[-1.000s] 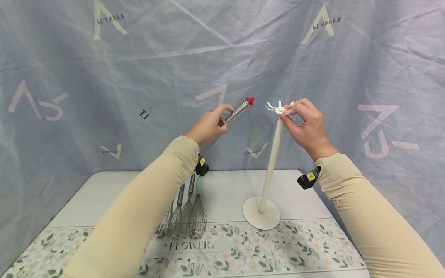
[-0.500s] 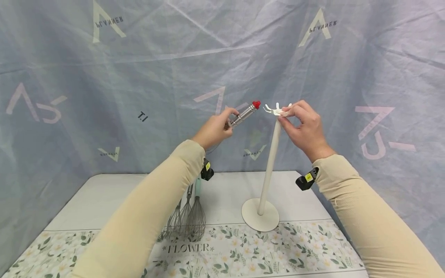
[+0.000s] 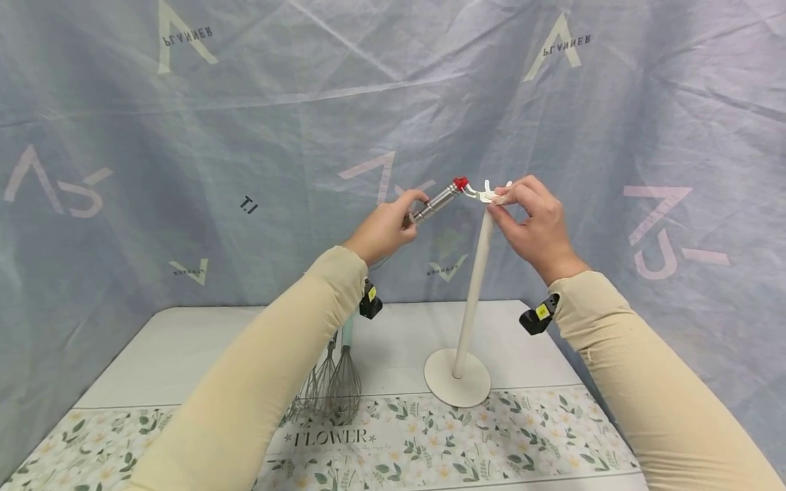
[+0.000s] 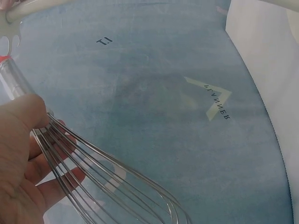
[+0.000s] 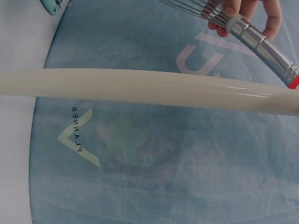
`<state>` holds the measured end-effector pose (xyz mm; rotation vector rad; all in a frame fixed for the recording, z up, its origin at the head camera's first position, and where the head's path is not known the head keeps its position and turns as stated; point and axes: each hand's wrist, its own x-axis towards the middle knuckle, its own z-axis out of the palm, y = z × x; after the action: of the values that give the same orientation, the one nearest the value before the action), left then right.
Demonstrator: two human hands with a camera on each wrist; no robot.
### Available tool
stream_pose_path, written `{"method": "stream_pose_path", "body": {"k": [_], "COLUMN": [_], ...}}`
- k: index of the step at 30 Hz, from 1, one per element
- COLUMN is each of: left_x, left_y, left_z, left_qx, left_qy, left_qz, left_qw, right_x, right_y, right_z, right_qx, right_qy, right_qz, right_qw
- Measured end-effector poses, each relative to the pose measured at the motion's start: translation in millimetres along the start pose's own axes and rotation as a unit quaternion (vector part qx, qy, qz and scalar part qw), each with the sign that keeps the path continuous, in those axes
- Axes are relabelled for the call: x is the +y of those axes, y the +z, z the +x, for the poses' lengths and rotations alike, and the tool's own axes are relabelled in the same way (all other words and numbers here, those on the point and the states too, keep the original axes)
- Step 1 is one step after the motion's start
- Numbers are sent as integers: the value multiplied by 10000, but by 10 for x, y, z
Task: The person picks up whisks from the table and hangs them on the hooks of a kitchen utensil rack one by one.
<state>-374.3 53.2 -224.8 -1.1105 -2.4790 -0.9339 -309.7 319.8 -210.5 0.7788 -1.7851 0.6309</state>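
Observation:
My left hand (image 3: 387,228) grips a metal whisk (image 4: 112,163) near the bottom of its handle, thumb on one side and fingers behind. The silver handle (image 5: 261,46) slants up to the right and ends in a red tip (image 3: 460,183). That tip overlaps a left prong of the white hook rack (image 3: 484,196) in the head view. The rack tops a cream upright stand (image 3: 474,293) with a round base (image 3: 457,392). With thumb and fingers, my right hand (image 3: 537,228) pinches the rack's right side. In the right wrist view that hand is out of sight.
Several whisks (image 3: 344,382), one with a mint-green handle (image 3: 348,331), lie on the table left of the stand, partly behind my left sleeve. A floral strip (image 3: 430,443) runs across the white table (image 3: 202,341). Grey-blue cloth (image 3: 276,170) hangs behind.
My left hand has moved right with the whisk, bringing its red tip from a gap left of the rack up to a prong. The right hand keeps its pinch on the rack.

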Motion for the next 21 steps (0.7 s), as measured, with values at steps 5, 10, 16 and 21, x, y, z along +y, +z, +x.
{"method": "stream_pose_path", "body": {"k": [5,10,16,21], "left_x": [24,33,19,-4], "left_y": [10,41,99,179], "left_z": [16,13,-8,-20], "left_qx": [-5,-76,-160,-162], "left_qy": [40,16,23,40], "left_qz": [37,43,-67,-309], "left_qw": [10000,10000,9998,9994], "right_x": [24,15,18,26], "right_y": [-12,-18,-35,-32], "right_z": [-4,-4,0,-3], "right_qx": [-76,-101,-299,-305], "right_qy": [-25,-17,-26,-24], "right_qz": [-90,-106,-261,-258], "right_qw": [9999,9999,9992,9992]}}
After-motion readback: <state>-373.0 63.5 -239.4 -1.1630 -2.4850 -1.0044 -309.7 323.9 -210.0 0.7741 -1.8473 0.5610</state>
